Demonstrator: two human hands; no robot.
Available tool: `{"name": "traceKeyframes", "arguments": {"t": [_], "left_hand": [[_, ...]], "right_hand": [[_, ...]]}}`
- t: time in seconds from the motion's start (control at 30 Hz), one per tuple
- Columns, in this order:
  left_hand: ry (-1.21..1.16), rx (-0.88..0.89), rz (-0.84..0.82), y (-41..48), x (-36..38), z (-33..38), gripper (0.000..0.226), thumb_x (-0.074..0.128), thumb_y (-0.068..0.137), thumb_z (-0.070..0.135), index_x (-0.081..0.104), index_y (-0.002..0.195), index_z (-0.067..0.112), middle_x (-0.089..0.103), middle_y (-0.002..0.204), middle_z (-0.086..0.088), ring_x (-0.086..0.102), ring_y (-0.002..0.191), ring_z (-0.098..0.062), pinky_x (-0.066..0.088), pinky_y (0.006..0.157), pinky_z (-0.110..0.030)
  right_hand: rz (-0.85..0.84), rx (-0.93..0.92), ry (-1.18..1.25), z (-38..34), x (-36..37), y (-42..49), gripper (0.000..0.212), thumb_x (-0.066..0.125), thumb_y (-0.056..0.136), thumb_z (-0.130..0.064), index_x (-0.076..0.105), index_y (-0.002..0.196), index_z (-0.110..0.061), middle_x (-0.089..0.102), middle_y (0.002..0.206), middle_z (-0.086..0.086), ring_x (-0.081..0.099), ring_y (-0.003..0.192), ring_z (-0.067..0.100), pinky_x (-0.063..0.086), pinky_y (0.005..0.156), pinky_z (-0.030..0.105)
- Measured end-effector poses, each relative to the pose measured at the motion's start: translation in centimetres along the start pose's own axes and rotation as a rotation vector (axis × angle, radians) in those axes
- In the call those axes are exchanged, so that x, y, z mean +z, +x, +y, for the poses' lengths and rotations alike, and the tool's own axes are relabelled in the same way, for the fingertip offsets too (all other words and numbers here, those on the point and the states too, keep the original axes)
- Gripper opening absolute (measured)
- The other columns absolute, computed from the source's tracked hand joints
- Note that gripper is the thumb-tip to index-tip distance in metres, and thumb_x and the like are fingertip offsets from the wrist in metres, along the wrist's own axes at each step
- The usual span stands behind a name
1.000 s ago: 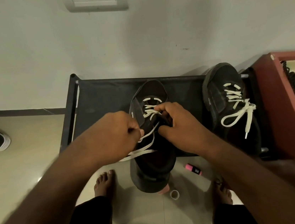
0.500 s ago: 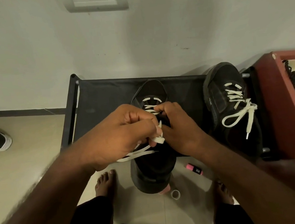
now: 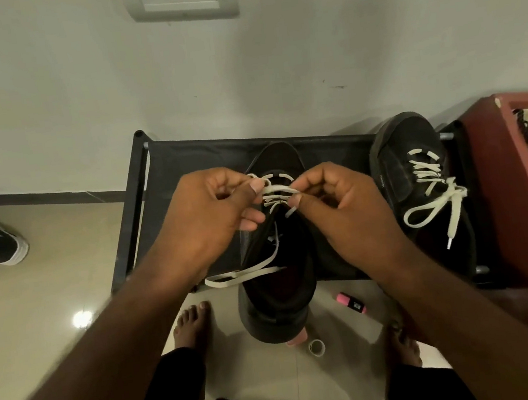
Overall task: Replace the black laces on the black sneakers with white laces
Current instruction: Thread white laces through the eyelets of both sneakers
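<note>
Bare forearms, bare feet, black trousers

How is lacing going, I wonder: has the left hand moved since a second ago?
Yes: left hand moved up along the sneaker, toward its toe.

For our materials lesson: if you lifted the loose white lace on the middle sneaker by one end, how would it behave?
Probably floppy: the lace droops in a slack loop off the sneaker. Likely light: the left hand holds it by a fingertip pinch. It would hardly pull free, being threaded through eyelets.
</note>
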State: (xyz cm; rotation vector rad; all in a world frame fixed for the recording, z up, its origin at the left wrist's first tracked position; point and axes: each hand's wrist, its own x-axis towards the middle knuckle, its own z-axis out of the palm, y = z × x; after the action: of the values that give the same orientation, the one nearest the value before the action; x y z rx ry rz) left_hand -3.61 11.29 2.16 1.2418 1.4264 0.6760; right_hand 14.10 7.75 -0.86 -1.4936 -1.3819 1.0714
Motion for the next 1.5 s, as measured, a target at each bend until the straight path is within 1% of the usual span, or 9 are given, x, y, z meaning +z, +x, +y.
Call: {"name": "traceKeyframes", "arguments": {"t": [0.13, 0.27, 0.43, 0.7, 0.83, 0.93, 1.17, 1.33, 1.5], "left_hand": [[-0.345, -0.172, 0.097, 1.1, 0.1, -0.7, 0.016, 0.063, 0.094, 0.02, 0.07, 0.095, 0.006, 0.071, 0.094, -0.01, 0.07, 0.077, -0.016, 0.06, 0.072, -0.029], [-0.289, -0.21, 0.207, 2.1, 0.2, -1.3, 0.021, 0.068, 0.09, 0.032, 0.069, 0.081, 0.013, 0.062, 0.08, 0.0, 0.059, 0.08, -0.007, 0.05, 0.089, -0.034], [-0.33, -0.246, 0.269, 2.8, -0.4, -1.8, 0.023, 0.067, 0.091, 0.033, 0.067, 0.084, 0.011, 0.059, 0.07, 0.0, 0.051, 0.061, -0.007, 0.045, 0.058, -0.022], [-0.443, -0.151, 0.418, 3.0, -0.4, -1.7, 0.015, 0.065, 0.094, 0.026, 0.062, 0.086, 0.013, 0.069, 0.08, -0.003, 0.065, 0.068, -0.009, 0.053, 0.056, -0.019], [-0.233, 0.044, 0.374, 2.4, 0.5, -1.0, 0.018, 0.069, 0.091, 0.024, 0.063, 0.079, 0.012, 0.07, 0.078, -0.01, 0.065, 0.067, -0.017, 0.054, 0.058, -0.025], [0.022, 0.231, 0.247, 1.6, 1.6, -0.6, 0.02, 0.072, 0.088, 0.028, 0.068, 0.076, 0.013, 0.067, 0.069, -0.008, 0.061, 0.061, -0.023, 0.053, 0.059, -0.028], [0.207, 0.431, 0.071, 0.7, 2.0, -0.3, 0.014, 0.066, 0.088, 0.035, 0.073, 0.084, 0.025, 0.065, 0.071, 0.014, 0.063, 0.069, -0.001, 0.044, 0.06, -0.01], [0.216, 0.176, -0.05, 0.4, 0.4, -0.4, 0.02, 0.07, 0.083, 0.043, 0.069, 0.093, 0.025, 0.068, 0.078, 0.003, 0.063, 0.068, -0.006, 0.05, 0.059, -0.014], [0.442, 0.063, -0.176, -0.1, 0.3, -1.4, 0.011, 0.077, 0.083, 0.028, 0.07, 0.091, 0.027, 0.069, 0.081, 0.008, 0.065, 0.072, -0.003, 0.049, 0.061, -0.009]], "right_hand": [[0.066, 0.201, 0.364, 0.3, -0.2, 0.4, 0.017, 0.058, 0.076, -0.008, 0.065, 0.071, -0.022, 0.065, 0.075, 0.009, 0.06, 0.074, 0.019, 0.052, 0.072, 0.032], [0.011, 0.278, 0.72, 0.3, -0.6, 0.7, 0.02, 0.044, 0.073, -0.001, 0.056, 0.068, -0.018, 0.056, 0.064, 0.005, 0.06, 0.073, 0.021, 0.049, 0.075, 0.033], [0.236, 0.288, 0.941, 0.0, -2.4, 1.6, 0.023, 0.053, 0.057, -0.009, 0.05, 0.079, -0.014, 0.044, 0.059, 0.003, 0.047, 0.06, 0.019, 0.047, 0.066, 0.033], [0.506, 0.184, 0.429, 0.6, -5.2, 2.3, 0.007, 0.053, 0.085, -0.015, 0.06, 0.087, -0.016, 0.051, 0.059, -0.003, 0.048, 0.054, 0.013, 0.045, 0.056, 0.029], [0.308, 0.184, -0.241, 1.6, -3.4, 1.6, 0.033, 0.066, 0.092, -0.021, 0.057, 0.123, -0.026, 0.059, 0.117, -0.008, 0.056, 0.11, 0.005, 0.05, 0.096, 0.031], [0.13, -0.049, -0.337, 1.0, -1.9, 1.0, 0.049, 0.067, 0.093, -0.029, 0.05, 0.138, -0.026, 0.053, 0.137, -0.008, 0.047, 0.128, 0.004, 0.039, 0.106, 0.022], [0.09, -0.243, -0.187, 0.2, 0.2, 0.3, 0.018, 0.064, 0.097, -0.019, 0.069, 0.113, -0.015, 0.072, 0.1, -0.009, 0.068, 0.095, 0.001, 0.053, 0.081, 0.015], [0.18, -0.03, 0.018, -0.9, -0.5, 0.4, 0.005, 0.063, 0.097, -0.014, 0.068, 0.098, -0.014, 0.073, 0.08, -0.004, 0.069, 0.07, 0.005, 0.053, 0.062, 0.017], [-0.004, -0.058, -0.325, -0.7, 0.0, -0.3, 0.008, 0.067, 0.094, -0.018, 0.073, 0.095, -0.023, 0.061, 0.089, -0.015, 0.061, 0.083, -0.001, 0.045, 0.073, 0.007]]}}
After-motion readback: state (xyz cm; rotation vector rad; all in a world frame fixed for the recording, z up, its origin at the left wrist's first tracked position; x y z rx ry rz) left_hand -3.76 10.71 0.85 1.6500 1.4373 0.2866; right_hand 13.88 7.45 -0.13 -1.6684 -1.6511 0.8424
